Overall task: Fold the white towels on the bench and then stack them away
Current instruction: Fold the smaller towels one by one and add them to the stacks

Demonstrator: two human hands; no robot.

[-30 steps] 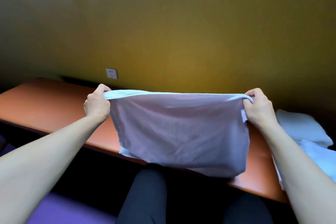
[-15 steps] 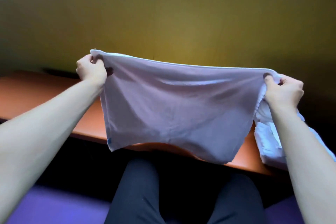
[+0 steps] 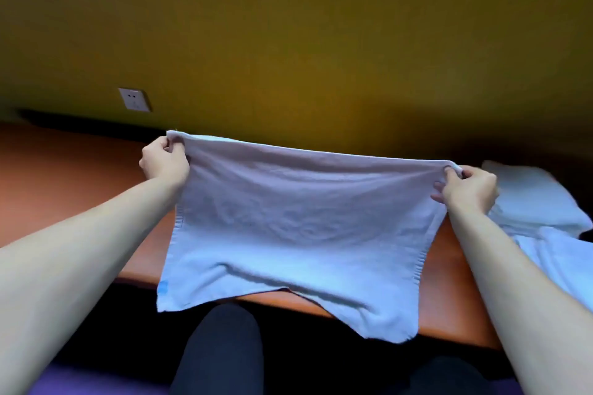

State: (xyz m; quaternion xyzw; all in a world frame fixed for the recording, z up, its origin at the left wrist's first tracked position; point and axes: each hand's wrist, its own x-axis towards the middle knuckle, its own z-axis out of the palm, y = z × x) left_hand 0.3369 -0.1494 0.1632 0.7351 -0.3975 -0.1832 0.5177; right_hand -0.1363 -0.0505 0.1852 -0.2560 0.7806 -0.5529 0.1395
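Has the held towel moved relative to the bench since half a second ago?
Yes. The towel has come down: its lower part now lies on the bench instead of hanging above it.

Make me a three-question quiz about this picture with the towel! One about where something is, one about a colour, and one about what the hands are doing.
1. Where is the white wall socket?
A. On the yellow-green wall, above the bench's left part
B. On the floor
C. On the bench top

2. What colour is the long wooden bench?
A. Green
B. Orange-brown
C. Black

3. How is the held white cloth towel kept up?
A. It lies flat, untouched
B. One hand holds its middle
C. Each hand pinches a top corner

Answers:
1. A, since the socket sits on the wall behind the bench.
2. B, as its bare top shows.
3. C, since the left hand and right hand grip opposite top corners, stretching the towel.
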